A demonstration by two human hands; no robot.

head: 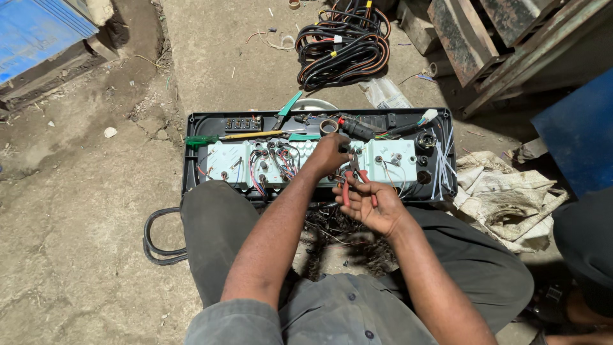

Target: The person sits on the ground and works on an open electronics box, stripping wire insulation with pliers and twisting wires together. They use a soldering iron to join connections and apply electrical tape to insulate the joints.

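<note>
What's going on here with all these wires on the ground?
A person sits on the concrete floor over a black panel that holds pale instrument housings and coloured wiring. The left hand presses down among the wires, while the right hand holds red-handled pliers beside it. A screwdriver and a tape roll lie on the panel.

A crumpled clear plastic bag (pixel 385 94) lies behind the black tray (pixel 191 160).
</note>
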